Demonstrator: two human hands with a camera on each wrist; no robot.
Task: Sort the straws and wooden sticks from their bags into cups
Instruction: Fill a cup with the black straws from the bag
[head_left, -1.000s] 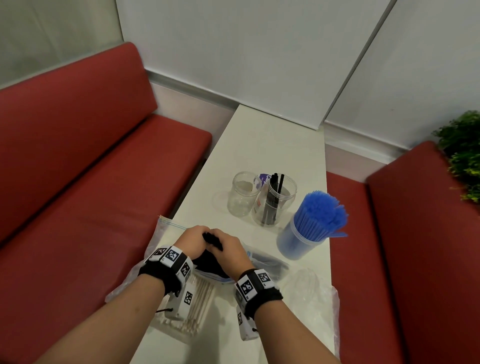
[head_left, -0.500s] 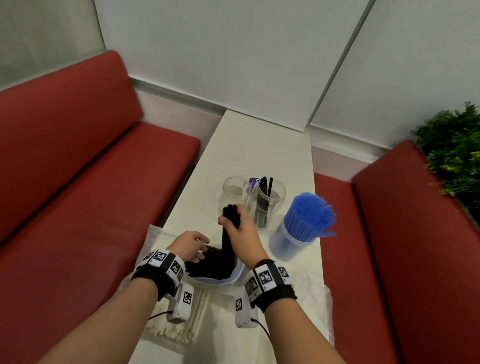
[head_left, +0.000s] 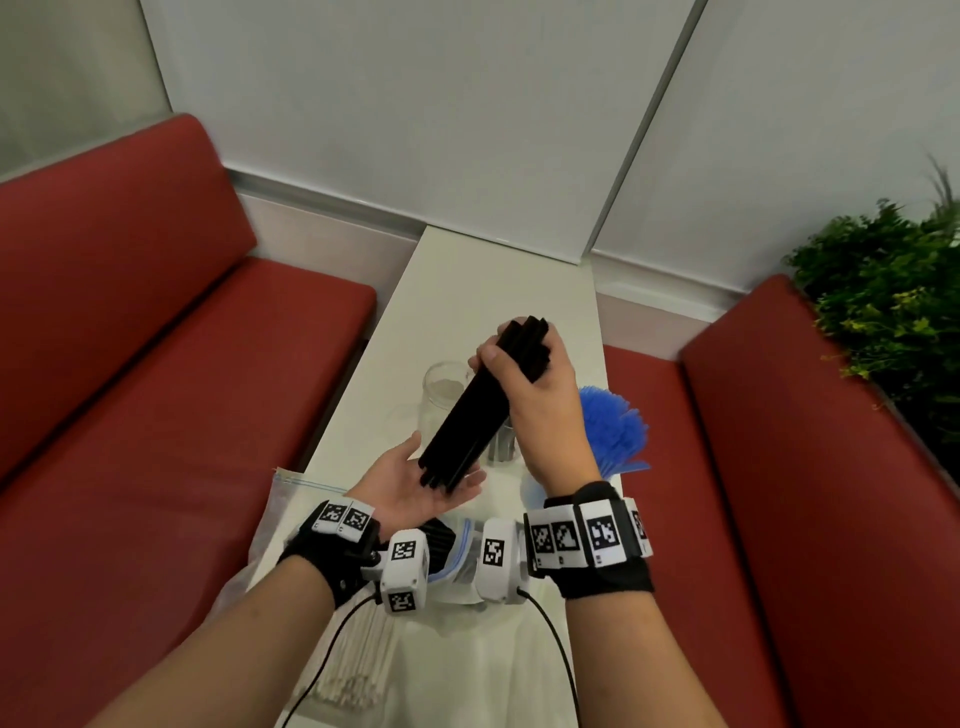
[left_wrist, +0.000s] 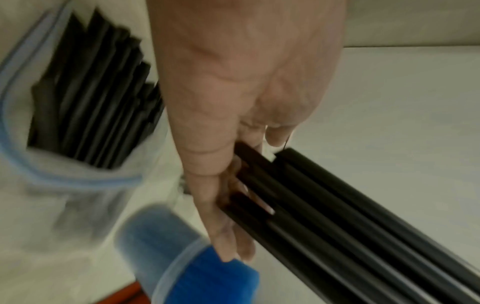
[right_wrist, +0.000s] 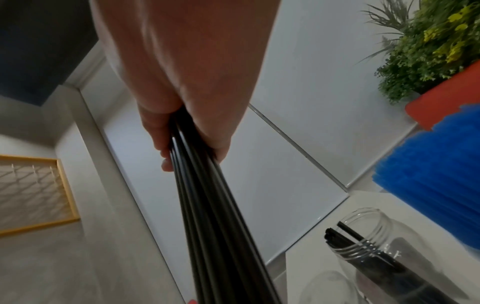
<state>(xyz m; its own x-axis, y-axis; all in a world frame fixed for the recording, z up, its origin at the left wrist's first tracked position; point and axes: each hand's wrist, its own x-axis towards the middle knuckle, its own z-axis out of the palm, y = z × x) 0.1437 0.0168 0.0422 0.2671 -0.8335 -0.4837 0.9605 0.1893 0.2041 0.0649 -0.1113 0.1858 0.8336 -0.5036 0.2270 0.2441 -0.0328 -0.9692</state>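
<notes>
— Why are you holding the bundle of black plastic straws (head_left: 478, 402) tilted like that?

— Your right hand (head_left: 535, 395) is clamped round its top end while your left hand (head_left: 415, 480), palm up with fingers spread flat, props the bottom ends; I'd guess you're evening them before dropping them into the clear plastic jar (right_wrist: 369, 236) that already holds a few black straws, near the middle of the white table (head_left: 483, 291).

— And what can't you make out?

— That jar sits behind your right hand in the head view. The zip bag with a blue seal (left_wrist: 78, 179) holds more black straws, count unclear. The pale wooden sticks (head_left: 358, 670) at the near edge are blurred.
</notes>
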